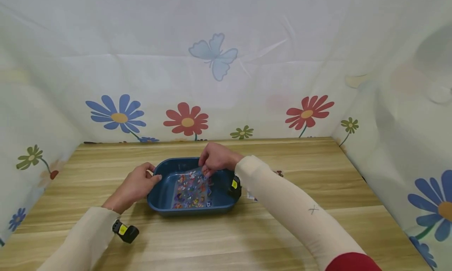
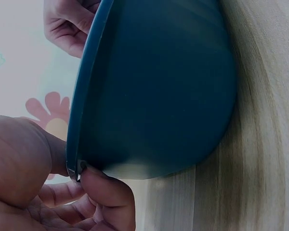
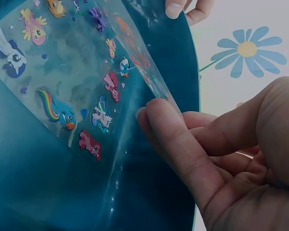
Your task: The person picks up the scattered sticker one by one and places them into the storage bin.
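A blue plastic basin (image 1: pixel 166 212) stands on the wooden table. My left hand (image 1: pixel 139 180) grips its left rim, thumb on the inner side and curled fingers beneath the edge in the left wrist view (image 2: pixel 106 192). Inside the basin lies a clear sticker sheet (image 1: pixel 190 190) printed with small colourful cartoon ponies. My right hand (image 1: pixel 217 159) pinches the sheet's far edge between thumb and fingers, and that edge is raised off the bottom. In the right wrist view the sheet (image 3: pixel 62 72) bends upward towards the pinching fingers (image 3: pixel 168 134).
Partly hidden behind my right forearm, a printed piece (image 1: pixel 252 196) lies on the table right of the basin, with another small printed bit (image 1: pixel 279 173) farther back. A flowered curtain (image 1: pixel 212 86) closes off the table's back and sides.
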Action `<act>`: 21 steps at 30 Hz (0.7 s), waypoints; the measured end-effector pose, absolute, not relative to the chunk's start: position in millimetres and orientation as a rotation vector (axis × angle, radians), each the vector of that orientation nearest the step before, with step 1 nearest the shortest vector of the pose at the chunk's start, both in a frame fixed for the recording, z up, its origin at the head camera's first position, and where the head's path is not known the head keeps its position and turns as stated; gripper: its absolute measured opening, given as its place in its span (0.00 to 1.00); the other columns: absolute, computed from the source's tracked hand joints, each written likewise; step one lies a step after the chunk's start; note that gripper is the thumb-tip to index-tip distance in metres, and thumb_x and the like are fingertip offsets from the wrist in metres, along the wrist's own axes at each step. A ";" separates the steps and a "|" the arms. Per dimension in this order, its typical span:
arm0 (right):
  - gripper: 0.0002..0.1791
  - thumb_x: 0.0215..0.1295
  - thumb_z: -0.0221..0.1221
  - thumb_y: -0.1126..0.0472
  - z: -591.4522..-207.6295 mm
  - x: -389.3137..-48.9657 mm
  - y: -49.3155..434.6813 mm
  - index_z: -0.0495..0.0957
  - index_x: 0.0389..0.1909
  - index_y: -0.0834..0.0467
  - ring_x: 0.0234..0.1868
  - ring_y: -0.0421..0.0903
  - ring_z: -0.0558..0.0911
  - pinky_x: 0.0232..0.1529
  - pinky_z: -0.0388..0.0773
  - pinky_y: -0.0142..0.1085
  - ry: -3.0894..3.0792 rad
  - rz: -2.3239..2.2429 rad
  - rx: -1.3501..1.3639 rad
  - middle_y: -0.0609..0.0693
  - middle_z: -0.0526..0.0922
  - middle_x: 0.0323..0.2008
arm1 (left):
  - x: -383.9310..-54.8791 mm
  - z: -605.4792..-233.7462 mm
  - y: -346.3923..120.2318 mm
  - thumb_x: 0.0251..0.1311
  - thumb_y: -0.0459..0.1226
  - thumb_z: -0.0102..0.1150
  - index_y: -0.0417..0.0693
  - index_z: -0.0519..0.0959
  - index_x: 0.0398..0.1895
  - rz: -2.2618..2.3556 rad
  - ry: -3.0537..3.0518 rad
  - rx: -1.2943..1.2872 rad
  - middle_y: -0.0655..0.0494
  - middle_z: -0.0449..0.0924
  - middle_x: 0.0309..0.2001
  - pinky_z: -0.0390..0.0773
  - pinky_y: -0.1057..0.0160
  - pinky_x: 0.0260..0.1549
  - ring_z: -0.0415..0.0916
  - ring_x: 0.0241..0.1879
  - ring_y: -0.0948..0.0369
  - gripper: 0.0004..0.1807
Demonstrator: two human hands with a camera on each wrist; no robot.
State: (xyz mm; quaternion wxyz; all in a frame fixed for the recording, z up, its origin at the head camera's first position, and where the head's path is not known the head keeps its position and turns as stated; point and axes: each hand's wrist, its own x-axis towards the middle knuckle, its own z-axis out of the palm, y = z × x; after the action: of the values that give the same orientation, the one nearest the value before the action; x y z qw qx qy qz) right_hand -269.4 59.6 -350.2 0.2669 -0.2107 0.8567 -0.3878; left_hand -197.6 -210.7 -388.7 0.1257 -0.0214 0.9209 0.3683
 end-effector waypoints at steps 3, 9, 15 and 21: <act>0.14 0.66 0.64 0.74 -351.0 -269.4 58.0 0.84 0.52 0.71 0.27 0.43 0.87 0.38 0.88 0.38 2.321 -1.040 -0.564 0.64 0.89 0.43 | -197.4 -388.2 -210.4 0.78 0.38 0.52 0.34 0.67 0.59 1.075 2.682 -0.061 0.42 0.75 0.37 0.78 0.60 0.27 0.75 0.31 0.55 0.17; 0.12 0.66 0.63 0.75 -353.7 -268.9 55.2 0.85 0.49 0.71 0.26 0.42 0.86 0.41 0.89 0.41 2.361 -0.986 -0.596 0.63 0.90 0.39 | -197.3 -388.3 -209.8 0.77 0.38 0.52 0.34 0.68 0.58 1.073 2.686 -0.061 0.43 0.75 0.37 0.78 0.60 0.27 0.75 0.31 0.56 0.17; 0.10 0.66 0.64 0.72 -354.9 -269.6 53.4 0.87 0.46 0.69 0.26 0.42 0.87 0.37 0.88 0.37 2.436 -0.884 -0.652 0.60 0.91 0.37 | -198.0 -389.0 -210.2 0.77 0.38 0.53 0.34 0.68 0.58 1.068 2.694 -0.058 0.43 0.75 0.36 0.78 0.60 0.27 0.75 0.30 0.56 0.17; 0.09 0.67 0.64 0.72 -355.7 -269.6 51.2 0.88 0.45 0.68 0.26 0.40 0.84 0.34 0.86 0.33 2.482 -0.811 -0.683 0.59 0.91 0.41 | -198.3 -388.7 -210.7 0.77 0.38 0.52 0.34 0.67 0.58 1.067 2.687 -0.055 0.42 0.75 0.37 0.79 0.60 0.27 0.75 0.30 0.56 0.17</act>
State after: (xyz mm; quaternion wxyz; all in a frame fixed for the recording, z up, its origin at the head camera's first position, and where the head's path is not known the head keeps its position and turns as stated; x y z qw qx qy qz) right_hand -269.6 51.2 -355.7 0.2194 -0.2469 0.8972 -0.2931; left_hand -198.3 -210.7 -388.7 0.1246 -0.0188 0.9220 0.3660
